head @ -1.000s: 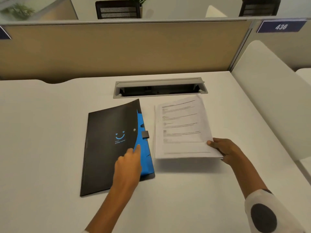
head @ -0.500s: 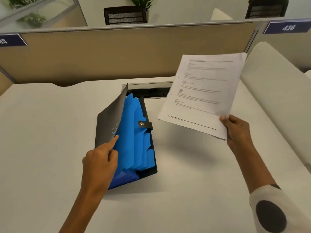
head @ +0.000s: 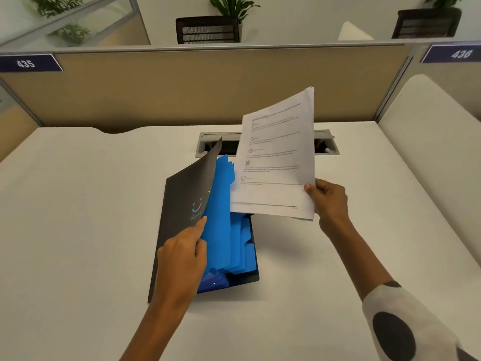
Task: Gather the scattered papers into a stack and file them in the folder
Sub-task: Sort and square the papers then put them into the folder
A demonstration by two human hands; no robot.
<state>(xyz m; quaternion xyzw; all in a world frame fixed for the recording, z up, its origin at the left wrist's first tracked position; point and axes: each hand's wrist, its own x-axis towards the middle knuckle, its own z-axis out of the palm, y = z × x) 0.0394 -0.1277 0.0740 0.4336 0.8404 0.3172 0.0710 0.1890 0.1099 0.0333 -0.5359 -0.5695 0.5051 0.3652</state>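
Note:
A black expanding folder [head: 179,204] with a blue smile logo lies on the white desk, its front cover raised. My left hand [head: 182,256] pinches the cover's lower right edge and holds it up. Blue tabbed dividers [head: 223,225] show inside. My right hand [head: 329,201] grips the stack of printed papers [head: 278,157] by its lower right corner. The stack hangs tilted in the air, its lower left corner over the dividers' upper right part.
A grey cable tray slot [head: 325,144] is sunk into the desk [head: 78,204] behind the folder, partly hidden by the papers. A beige partition [head: 182,87] closes the far edge. A white padded side panel [head: 429,142] runs along the right.
The folder went from shut and flat to open, my left hand lifting its cover. My right hand raised the paper stack off the desk, then swung it left over the open folder.

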